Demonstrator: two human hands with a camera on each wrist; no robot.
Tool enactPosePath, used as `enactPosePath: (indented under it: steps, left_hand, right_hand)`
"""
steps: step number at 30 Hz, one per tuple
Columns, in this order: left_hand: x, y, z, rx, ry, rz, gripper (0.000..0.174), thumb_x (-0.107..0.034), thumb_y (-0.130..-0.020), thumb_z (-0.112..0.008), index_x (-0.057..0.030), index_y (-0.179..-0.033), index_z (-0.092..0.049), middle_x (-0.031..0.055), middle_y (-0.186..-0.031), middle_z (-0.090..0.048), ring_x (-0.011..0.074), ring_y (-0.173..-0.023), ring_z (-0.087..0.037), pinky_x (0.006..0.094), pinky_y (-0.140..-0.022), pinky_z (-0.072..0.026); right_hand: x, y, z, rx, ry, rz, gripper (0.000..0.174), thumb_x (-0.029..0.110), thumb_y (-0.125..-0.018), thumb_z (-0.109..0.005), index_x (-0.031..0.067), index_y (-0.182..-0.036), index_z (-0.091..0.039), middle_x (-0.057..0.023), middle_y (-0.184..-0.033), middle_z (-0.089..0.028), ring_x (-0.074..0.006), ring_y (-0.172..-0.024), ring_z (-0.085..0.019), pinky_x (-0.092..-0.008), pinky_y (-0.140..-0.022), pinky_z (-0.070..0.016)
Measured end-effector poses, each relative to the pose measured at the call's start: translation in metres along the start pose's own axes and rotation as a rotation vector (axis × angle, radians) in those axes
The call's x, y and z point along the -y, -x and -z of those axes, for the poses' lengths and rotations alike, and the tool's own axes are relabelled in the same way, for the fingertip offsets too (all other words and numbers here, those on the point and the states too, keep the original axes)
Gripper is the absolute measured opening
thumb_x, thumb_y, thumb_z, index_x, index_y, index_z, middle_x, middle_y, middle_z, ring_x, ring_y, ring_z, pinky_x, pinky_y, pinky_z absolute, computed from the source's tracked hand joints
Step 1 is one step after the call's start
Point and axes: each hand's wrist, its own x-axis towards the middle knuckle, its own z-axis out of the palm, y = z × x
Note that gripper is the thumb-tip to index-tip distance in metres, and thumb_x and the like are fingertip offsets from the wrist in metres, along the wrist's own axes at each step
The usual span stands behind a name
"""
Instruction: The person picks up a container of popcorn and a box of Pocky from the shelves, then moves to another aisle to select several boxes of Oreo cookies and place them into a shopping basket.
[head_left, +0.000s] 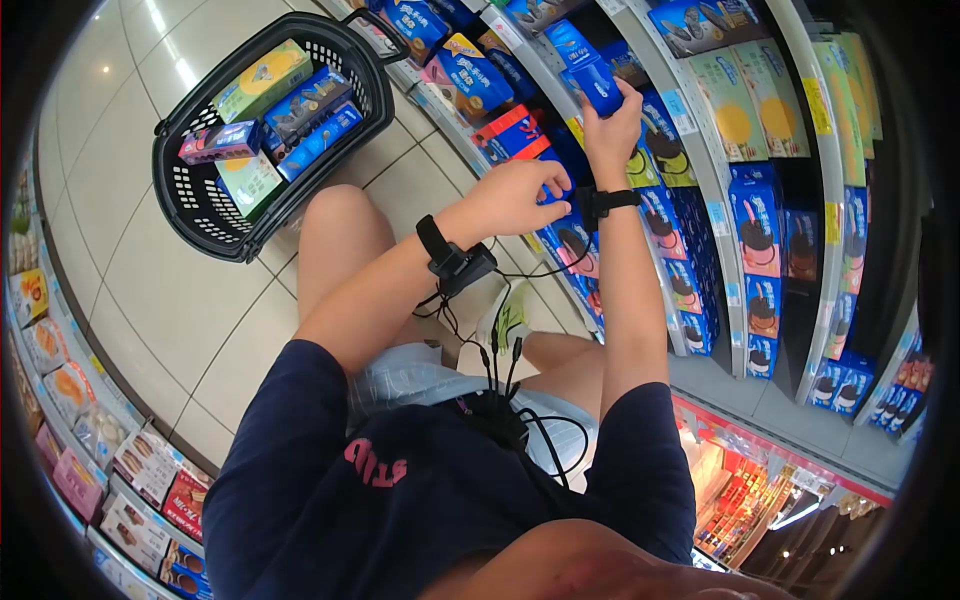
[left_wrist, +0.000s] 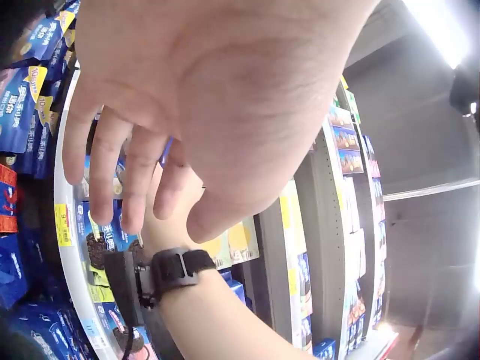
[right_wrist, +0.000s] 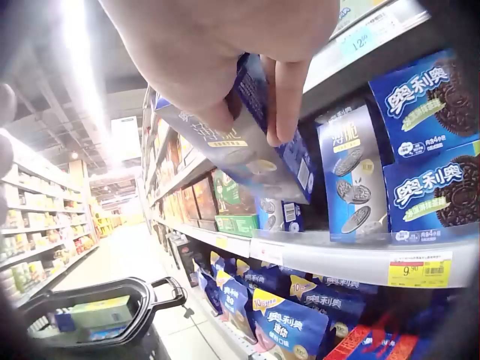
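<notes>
My right hand grips a blue Oreo cookie box at the front of a shelf. In the right wrist view the thumb and fingers pinch that cookie box at its upper edge, and it tilts above the shelf lip. Beside it on the shelf stands an upright box with cookies pictured. My left hand hovers near the right wrist with loosely bent fingers and nothing in them. The left wrist view shows its palm and fingers hanging down in front of the right forearm.
A black shopping basket stands on the tiled floor at left, holding several boxes, among them a yellow-green box and a purple box. Blue cookie bags fill the lower shelf. Price tags line the shelf edge. Another shelf of packages runs behind, at left.
</notes>
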Motion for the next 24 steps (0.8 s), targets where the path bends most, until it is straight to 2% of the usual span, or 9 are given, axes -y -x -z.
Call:
enactPosePath:
  steps: [5, 8, 10, 13, 16, 18, 22, 24]
  left_hand:
    - [0.006, -0.015, 0.003, 0.019, -0.04, 0.0, 0.029, -0.02, -0.079, -0.072, -0.0024, -0.1, -0.064, 0.0114, -0.093, -0.068, 0.0245, -0.086, -0.066, 0.0357, -0.071, -0.0541]
    - [0.011, -0.025, 0.004, 0.024, -0.042, -0.022, 0.03, -0.023, -0.077, -0.072, -0.0039, -0.099, -0.065, 0.0118, -0.092, -0.068, 0.0268, -0.087, -0.067, 0.0373, -0.074, -0.0531]
    - [0.011, -0.029, 0.001, 0.01, -0.042, -0.051, 0.03, -0.025, -0.075, -0.071, -0.0054, -0.097, -0.065, 0.0111, -0.09, -0.068, 0.0282, -0.087, -0.066, 0.0386, -0.074, -0.0523]
    - [0.008, -0.036, -0.002, 0.084, -0.016, -0.051, 0.028, -0.021, -0.078, -0.072, -0.0045, -0.099, -0.063, 0.0112, -0.094, -0.067, 0.0268, -0.089, -0.066, 0.038, -0.075, -0.052]
    - [0.007, -0.043, -0.006, 0.121, -0.023, -0.028, 0.028, -0.02, -0.077, -0.072, -0.0049, -0.098, -0.062, 0.0107, -0.091, -0.066, 0.0273, -0.088, -0.065, 0.038, -0.076, -0.0514]
    - [0.009, -0.048, -0.009, 0.126, -0.023, -0.021, 0.028, -0.019, -0.076, -0.073, -0.0052, -0.098, -0.062, 0.0106, -0.089, -0.066, 0.0275, -0.087, -0.064, 0.038, -0.076, -0.0512]
    - [0.012, -0.057, -0.013, 0.017, 0.018, -0.035, 0.028, -0.019, -0.076, -0.073, -0.0057, -0.098, -0.061, 0.0105, -0.088, -0.064, 0.0272, -0.086, -0.064, 0.0375, -0.075, -0.051]
    - [0.012, -0.059, -0.01, -0.032, 0.031, -0.061, 0.028, -0.018, -0.076, -0.073, -0.0059, -0.098, -0.061, 0.0106, -0.088, -0.063, 0.0271, -0.085, -0.064, 0.0373, -0.075, -0.051]
  right_hand:
    - [-0.005, -0.012, -0.03, -0.044, 0.07, 0.071, 0.05, 0.01, -0.074, -0.075, 0.0024, -0.115, -0.048, -0.0153, -0.12, -0.058, -0.0381, -0.109, -0.058, -0.0436, -0.088, -0.0481]
    - [-0.01, -0.015, -0.045, -0.078, 0.153, 0.084, 0.047, 0.012, -0.075, -0.074, 0.0035, -0.113, -0.047, -0.0121, -0.121, -0.058, -0.0372, -0.105, -0.06, -0.0443, -0.082, -0.0513]
    - [-0.013, -0.017, -0.053, -0.072, 0.232, 0.039, 0.048, 0.016, -0.078, -0.073, 0.0051, -0.117, -0.048, -0.0105, -0.121, -0.058, -0.0365, -0.099, -0.063, -0.045, -0.074, -0.0536]
    - [-0.015, -0.023, -0.059, -0.082, 0.298, 0.022, 0.05, 0.02, -0.08, -0.071, 0.0062, -0.122, -0.047, -0.0103, -0.12, -0.058, -0.0369, -0.095, -0.064, -0.0452, -0.071, -0.054]
    - [-0.019, -0.027, -0.067, -0.071, 0.303, 0.018, 0.054, 0.021, -0.081, -0.071, 0.007, -0.126, -0.047, -0.0123, -0.122, -0.057, -0.0377, -0.096, -0.064, -0.0451, -0.07, -0.0541]
    - [-0.023, -0.032, -0.071, -0.067, 0.272, 0.004, 0.054, 0.022, -0.081, -0.071, 0.0058, -0.127, -0.046, -0.0146, -0.123, -0.055, -0.0387, -0.098, -0.063, -0.0456, -0.072, -0.0536]
    - [-0.037, -0.05, -0.077, -0.091, 0.236, 0.031, 0.059, 0.024, -0.083, -0.07, 0.0015, -0.13, -0.044, -0.0206, -0.123, -0.051, -0.0418, -0.104, -0.058, -0.0473, -0.08, -0.0513]
    - [-0.038, -0.059, -0.079, -0.081, 0.234, 0.023, 0.059, 0.025, -0.083, -0.07, 0.0003, -0.131, -0.043, -0.0211, -0.122, -0.05, -0.0422, -0.105, -0.057, -0.0478, -0.082, -0.0504]
